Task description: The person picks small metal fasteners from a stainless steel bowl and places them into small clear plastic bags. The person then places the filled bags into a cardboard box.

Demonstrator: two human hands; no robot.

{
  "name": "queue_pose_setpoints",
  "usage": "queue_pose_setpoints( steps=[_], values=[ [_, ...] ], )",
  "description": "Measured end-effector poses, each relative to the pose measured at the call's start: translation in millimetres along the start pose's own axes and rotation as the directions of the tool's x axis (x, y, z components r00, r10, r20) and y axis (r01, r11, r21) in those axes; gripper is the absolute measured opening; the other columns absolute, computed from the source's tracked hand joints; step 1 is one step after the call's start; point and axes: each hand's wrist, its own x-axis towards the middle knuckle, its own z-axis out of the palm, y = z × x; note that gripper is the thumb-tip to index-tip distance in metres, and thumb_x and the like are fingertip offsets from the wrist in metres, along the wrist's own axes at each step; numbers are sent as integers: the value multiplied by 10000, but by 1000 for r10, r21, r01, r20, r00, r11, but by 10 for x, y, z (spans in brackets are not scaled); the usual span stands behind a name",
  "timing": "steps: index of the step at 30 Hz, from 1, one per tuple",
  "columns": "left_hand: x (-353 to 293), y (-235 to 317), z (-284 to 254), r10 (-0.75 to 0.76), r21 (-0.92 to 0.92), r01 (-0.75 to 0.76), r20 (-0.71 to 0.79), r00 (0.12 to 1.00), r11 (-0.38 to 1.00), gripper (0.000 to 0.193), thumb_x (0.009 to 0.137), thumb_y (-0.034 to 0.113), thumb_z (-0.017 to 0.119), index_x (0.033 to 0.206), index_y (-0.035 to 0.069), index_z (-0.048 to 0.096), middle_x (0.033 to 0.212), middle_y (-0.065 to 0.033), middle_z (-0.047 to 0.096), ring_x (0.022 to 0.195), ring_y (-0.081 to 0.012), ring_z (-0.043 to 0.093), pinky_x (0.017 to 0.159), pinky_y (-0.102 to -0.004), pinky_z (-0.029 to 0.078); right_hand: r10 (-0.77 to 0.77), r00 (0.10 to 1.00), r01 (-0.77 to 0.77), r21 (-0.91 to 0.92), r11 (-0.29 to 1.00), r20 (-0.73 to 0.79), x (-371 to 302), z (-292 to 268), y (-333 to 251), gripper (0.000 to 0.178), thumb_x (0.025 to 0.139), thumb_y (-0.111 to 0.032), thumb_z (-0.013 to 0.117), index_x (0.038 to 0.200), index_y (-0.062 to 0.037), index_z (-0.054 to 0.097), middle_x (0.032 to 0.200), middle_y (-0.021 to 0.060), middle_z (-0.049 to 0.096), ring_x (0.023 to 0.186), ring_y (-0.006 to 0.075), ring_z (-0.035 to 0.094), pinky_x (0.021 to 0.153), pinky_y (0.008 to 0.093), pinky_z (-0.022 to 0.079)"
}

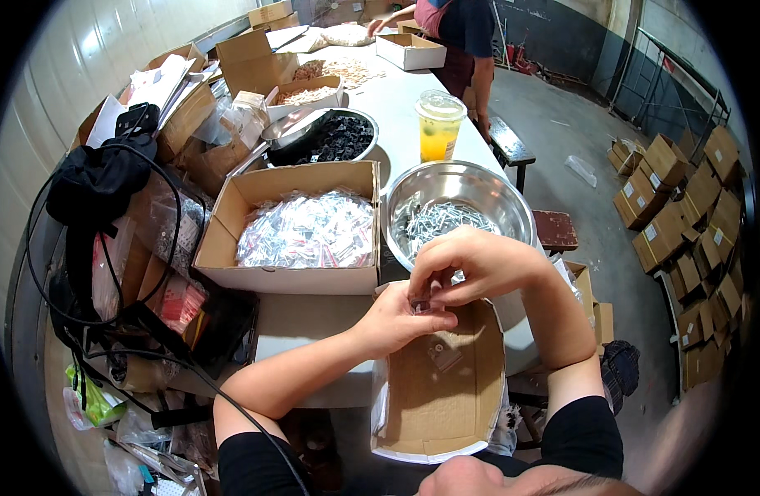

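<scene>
My left hand (399, 319) pinches a small clear plastic bag (421, 307) between thumb and fingers. Bent over it, my right hand (473, 263) has its fingertips closed at the bag's opening; what they hold is mostly hidden. Both hands are above the far end of a shallow cardboard box (434, 413), where a small clear packet (444, 356) lies on the bottom. Just beyond my right hand stands a steel bowl (512, 211) with many silvery screws (446, 221). To its left, a larger cardboard box (293, 281) is heaped with small clear packets (310, 231).
A cup of yellow drink (440, 128) stands behind the bowl. Left of it is a metal basin of black pieces (339, 136). Boxes, bags and a black cable (181, 223) crowd the left. Across the table stands another person (458, 41). Cartons (694, 240) are stacked at right.
</scene>
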Motion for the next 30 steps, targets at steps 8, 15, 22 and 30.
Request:
queue_pose_setpoints(
  steps=[8,15,22,30],
  values=[
    [31,-194,-85,134,-296,-126,8,991,947,492,954,416,603,1221,13,513,1132,-41,567,1015,-80,518,890,-249,431,-228,970,199,-269,942,-81,14,63,33,144,765,-110,703,843,9,678,913,112,610,799,247,627,713,328,502],
    [-10,-19,93,243,-174,-293,-261,934,940,202,1022,221,514,1104,36,497,964,10,519,858,-35,452,748,-194,391,224,960,-206,118,971,-168,-68,-62,4,161,795,-133,688,771,17,635,656,38,608,622,64,558,582,233,461],
    [-82,105,16,224,6,-231,-285,932,973,137,991,146,553,955,17,581,812,15,579,722,-55,508,661,-219,431,205,975,-193,134,972,-83,-19,-23,16,160,839,-137,674,832,8,608,675,1,569,621,53,505,560,228,425],
    [-88,133,-9,340,67,-335,-278,898,940,108,951,82,578,863,18,574,763,24,558,670,-29,478,599,-190,394,65,997,-59,125,990,-44,31,41,75,155,848,-147,601,832,6,586,697,21,546,673,83,480,603,269,417]
  ],
)
